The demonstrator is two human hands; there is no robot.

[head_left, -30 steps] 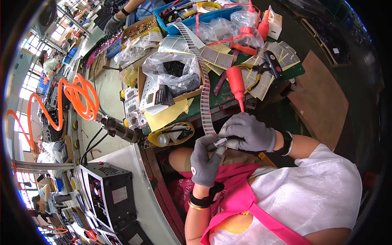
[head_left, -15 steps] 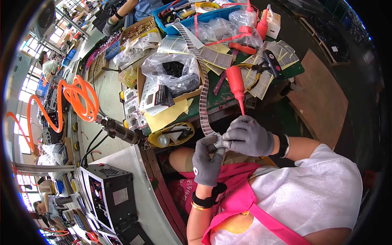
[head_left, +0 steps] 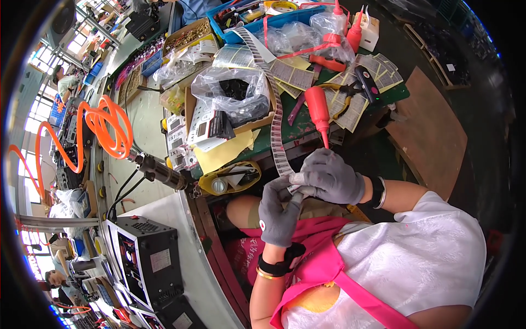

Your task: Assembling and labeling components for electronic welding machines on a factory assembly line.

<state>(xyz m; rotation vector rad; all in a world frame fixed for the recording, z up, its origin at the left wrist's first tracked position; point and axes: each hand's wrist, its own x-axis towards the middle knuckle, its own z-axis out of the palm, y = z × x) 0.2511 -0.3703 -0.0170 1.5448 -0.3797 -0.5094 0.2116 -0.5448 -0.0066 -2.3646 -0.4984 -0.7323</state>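
A long strip of small printed labels (head_left: 276, 115) runs down from the bench, and its lower end is between my gloved hands. My left hand (head_left: 278, 216), in a grey glove, pinches this end from below with thumb and fingers. Close against it, my right hand (head_left: 332, 178), also gloved, has its fingers closed at the same end, where a small pale piece shows at the fingertips. Just beyond my right knuckles, a red squeeze bottle (head_left: 316, 107) points its thin nozzle toward me; whether the tip touches the glove I cannot tell.
On the green-topped bench are a box with a plastic bag (head_left: 227, 98), yellow-handled pliers (head_left: 348, 101), label sheets (head_left: 293, 74) and a blue tray (head_left: 263, 24). A yellow container (head_left: 230, 180) sits at the edge. Leftward are an orange coiled hose (head_left: 109, 129) and a black machine (head_left: 145, 260).
My hands have moved slightly, the right one a little up and away, and a pale piece shows more between the fingertips. At the far bench, a person's gloved hand has left view.
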